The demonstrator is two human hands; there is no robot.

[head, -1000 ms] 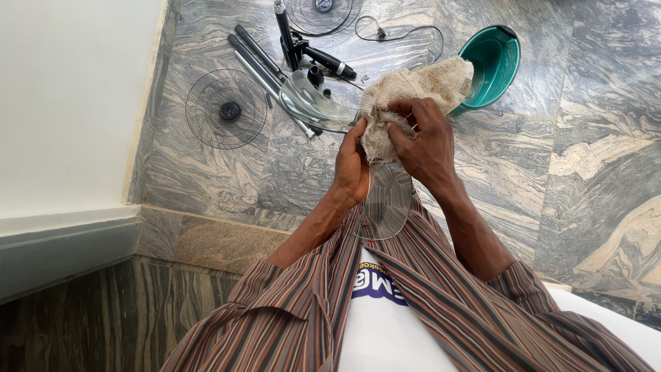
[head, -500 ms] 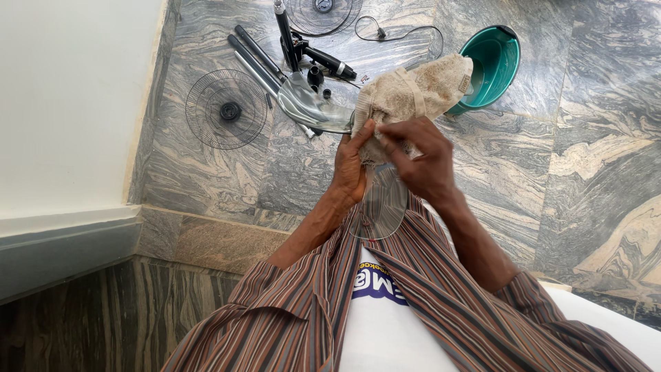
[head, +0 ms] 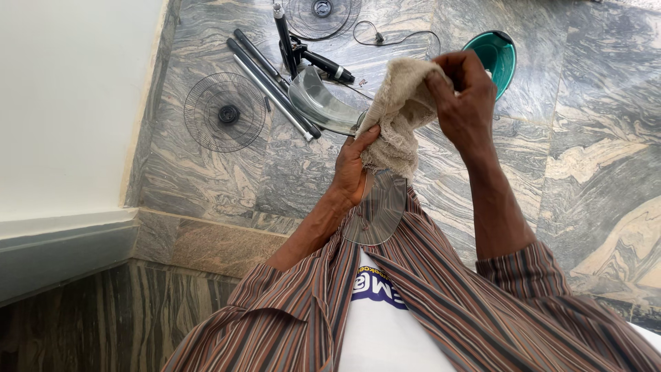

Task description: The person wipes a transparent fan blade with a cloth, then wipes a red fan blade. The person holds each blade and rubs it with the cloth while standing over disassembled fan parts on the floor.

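My left hand grips the hub of a clear plastic fan blade; one lobe points toward my lap, another reaches out over the floor. A beige towel drapes over the middle of the blade. My right hand is shut on the towel's upper end, raised up and away from the blade, in front of the teal bucket.
On the marbled floor lie a round wire fan grille, a second grille at the top edge, several black poles, a motor part, a thin cable and a teal bucket. A white wall stands to the left.
My right hand has risen from the blade's hub up and to the right, dragging the towel along the blade. My left hand stays on the hub.
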